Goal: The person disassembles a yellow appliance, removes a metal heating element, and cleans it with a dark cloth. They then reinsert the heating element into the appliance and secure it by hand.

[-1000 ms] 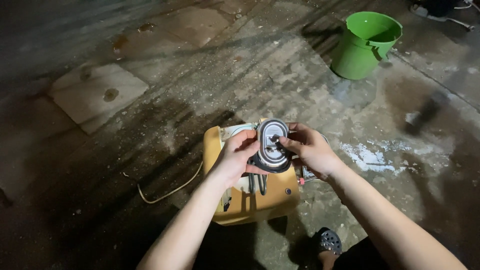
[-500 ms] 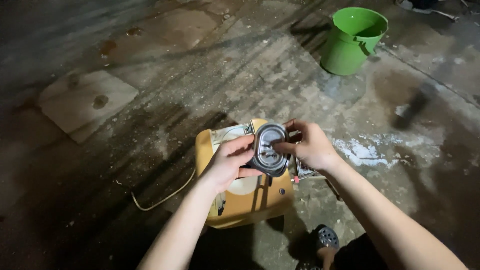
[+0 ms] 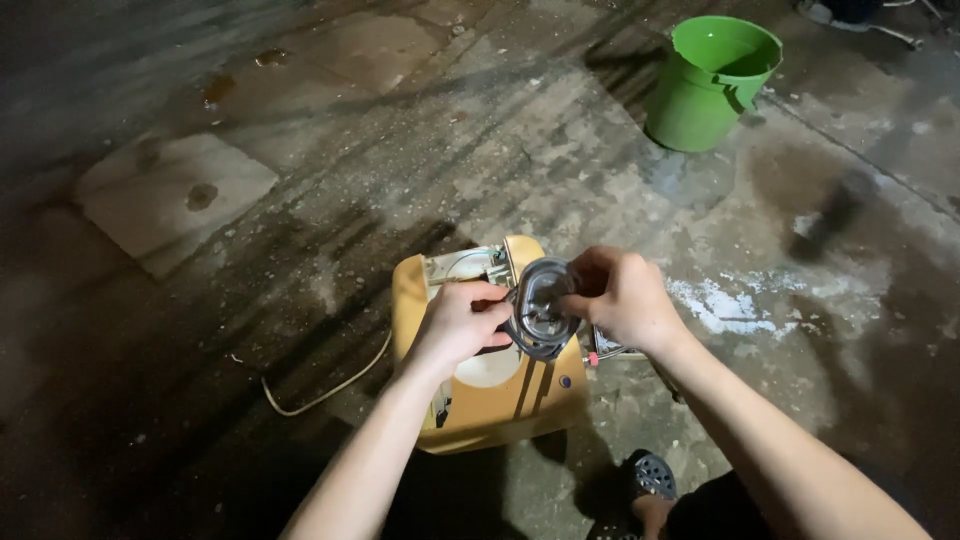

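A yellow appliance casing (image 3: 478, 400) lies on the concrete floor with its open back showing wires at the top. Above it I hold a grey oval metal part (image 3: 540, 308) between both hands. My left hand (image 3: 455, 325) grips its left edge. My right hand (image 3: 620, 295) pinches its right side, fingers curled over the rim. A pale cord (image 3: 330, 385) trails from the casing to the left.
A green plastic bucket (image 3: 712, 85) stands at the far right. A pale square floor slab (image 3: 175, 195) lies to the left. White powder marks the concrete (image 3: 725, 305) right of my hands. My sandalled foot (image 3: 650, 478) is below the casing.
My hands keep hold of the grey part; it has tilted slightly over the casing. The view has shifted a little, so the bucket and casing sit differently in frame.
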